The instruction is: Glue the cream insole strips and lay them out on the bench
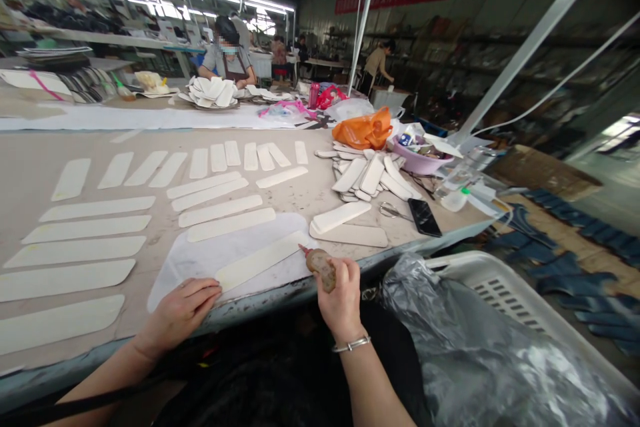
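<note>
A long white strip (265, 261) lies on a pale sheet (180, 257) at the near edge of the table. My left hand (183, 307) has its fingers pressed together at the strip's left end, holding it at the edge. In my right hand (341, 293) is a brown, stained squeeze bottle (321, 268), tilted so its red nozzle points at the strip's right end. The nozzle tip is close to the strip; whether they touch I cannot tell. Just beyond the bottle, a white strip (343, 216) rests partly over a greyish one (350, 235).
Several white strips (80, 250) are laid out in rows on the table. A heap of strips (370, 170), scissors (393, 211), a phone (424, 217), an orange bag (364, 128) and a purple basin (420, 159) are rightward. A plastic-covered basket (500, 293) stands beside me. A co-worker (227, 57) sits across.
</note>
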Motion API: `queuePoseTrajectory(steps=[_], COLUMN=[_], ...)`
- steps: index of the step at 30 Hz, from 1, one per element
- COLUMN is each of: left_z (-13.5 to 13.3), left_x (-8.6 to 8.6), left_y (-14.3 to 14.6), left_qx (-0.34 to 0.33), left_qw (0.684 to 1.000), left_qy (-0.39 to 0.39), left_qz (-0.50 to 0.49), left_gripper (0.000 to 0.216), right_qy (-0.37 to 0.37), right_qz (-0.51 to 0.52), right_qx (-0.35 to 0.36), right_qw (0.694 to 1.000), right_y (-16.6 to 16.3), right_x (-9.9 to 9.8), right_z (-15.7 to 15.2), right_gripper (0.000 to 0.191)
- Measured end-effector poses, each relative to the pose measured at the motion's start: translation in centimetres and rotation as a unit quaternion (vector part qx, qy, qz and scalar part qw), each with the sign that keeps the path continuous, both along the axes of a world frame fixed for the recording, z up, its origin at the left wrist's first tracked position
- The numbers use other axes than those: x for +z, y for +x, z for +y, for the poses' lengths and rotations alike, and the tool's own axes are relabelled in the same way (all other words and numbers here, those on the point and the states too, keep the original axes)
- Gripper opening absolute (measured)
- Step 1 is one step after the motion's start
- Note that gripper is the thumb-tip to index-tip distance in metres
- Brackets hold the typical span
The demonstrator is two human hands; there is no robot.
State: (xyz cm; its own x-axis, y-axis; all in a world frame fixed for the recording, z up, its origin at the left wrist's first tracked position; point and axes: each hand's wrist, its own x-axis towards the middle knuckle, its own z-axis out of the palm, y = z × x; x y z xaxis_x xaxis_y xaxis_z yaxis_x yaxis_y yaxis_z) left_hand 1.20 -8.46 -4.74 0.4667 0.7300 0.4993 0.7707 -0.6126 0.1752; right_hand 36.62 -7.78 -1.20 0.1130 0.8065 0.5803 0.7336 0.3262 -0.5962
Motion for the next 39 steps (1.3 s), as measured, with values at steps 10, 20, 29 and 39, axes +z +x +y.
queuePoseTrajectory(steps=[10, 20, 29, 39], left_z=[-0.1, 0.1, 0.3, 0.2], left_x=[0.0, 0.0, -0.1, 1.0], left_y=[0.1, 0.2, 0.1, 0.8], left_qx=[0.016, 0.009, 0.004, 0.015], left_qw=[1.000, 1.000, 1.000, 0.999], left_qy=[-0.004, 0.017, 0.016, -0.039], left_qz=[0.009, 0.003, -0.011, -0.035], left_gripper=[0.019, 0.017, 0.016, 0.018], right_qy=[-0.036, -0.032, 0.019, 0.018], right_qz=[0.132, 0.064, 0.044, 0.003], right_qx=[0.154, 0.081, -0.035, -0.053], right_qw=[0.979, 0.994, 0.998, 0.998], right_y=[-4.6, -3.0, 0.0, 0.3], right_x=[0.0, -0.3, -0.5, -0.7], right_z=[-1.4, -0.3, 1.4, 2.4], right_gripper=[0.041, 0.040, 0.037, 0.031])
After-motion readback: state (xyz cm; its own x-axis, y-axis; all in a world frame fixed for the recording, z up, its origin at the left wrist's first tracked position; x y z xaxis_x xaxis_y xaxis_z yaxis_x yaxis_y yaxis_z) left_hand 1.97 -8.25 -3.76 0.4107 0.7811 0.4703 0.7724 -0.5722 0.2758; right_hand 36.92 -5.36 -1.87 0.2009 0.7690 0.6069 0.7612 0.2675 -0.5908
